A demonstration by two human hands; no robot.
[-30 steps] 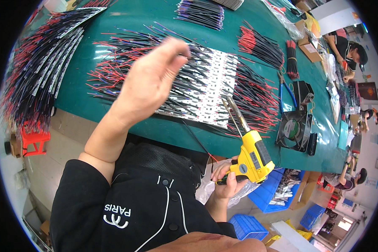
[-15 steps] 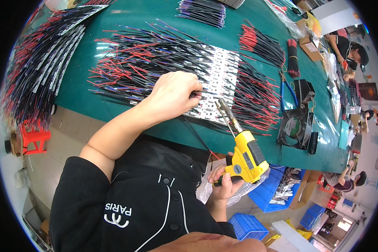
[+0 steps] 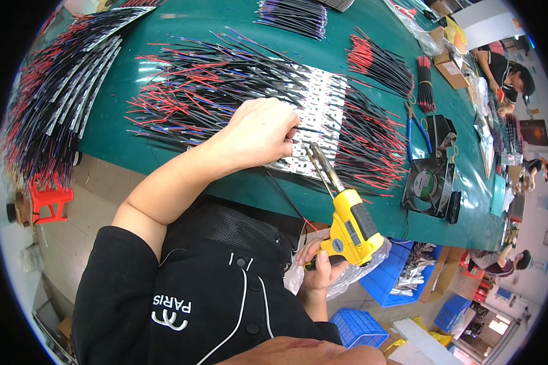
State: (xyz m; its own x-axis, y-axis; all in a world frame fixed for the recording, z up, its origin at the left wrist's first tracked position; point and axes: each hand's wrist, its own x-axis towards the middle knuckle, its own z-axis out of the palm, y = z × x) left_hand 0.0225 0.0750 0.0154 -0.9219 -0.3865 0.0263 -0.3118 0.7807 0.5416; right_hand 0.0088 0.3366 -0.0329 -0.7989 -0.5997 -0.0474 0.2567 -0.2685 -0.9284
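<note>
My left hand [image 3: 263,132] is closed in a pinch over the middle of the table, and a black wire [image 3: 310,129] sticks out from between its fingers toward the right. Beneath it lies a row of white circuit boards [image 3: 313,100], with black, red and blue wires [image 3: 192,91] fanning out on both sides. Wrapped around the grip of a yellow soldering gun [image 3: 354,225] is my right hand [image 3: 321,267], near the table's front edge. The gun's metal tip and thin feed tube point up at the boards, close to my left fingertips. Whether the tip touches a board I cannot tell.
More wired boards [image 3: 73,85] hang over the table's left end. Wire bundles [image 3: 380,64] lie at the back. Blue-handled pliers [image 3: 419,131] and a black fan [image 3: 429,187] are on the right. Below stand a blue bin [image 3: 386,286] and a red stool [image 3: 50,201]. Other people work far right.
The soldering gun has shifted slightly left and up, its tip now nearer my left fingers. My left hand has moved a little to the right, still pinching the wire.
</note>
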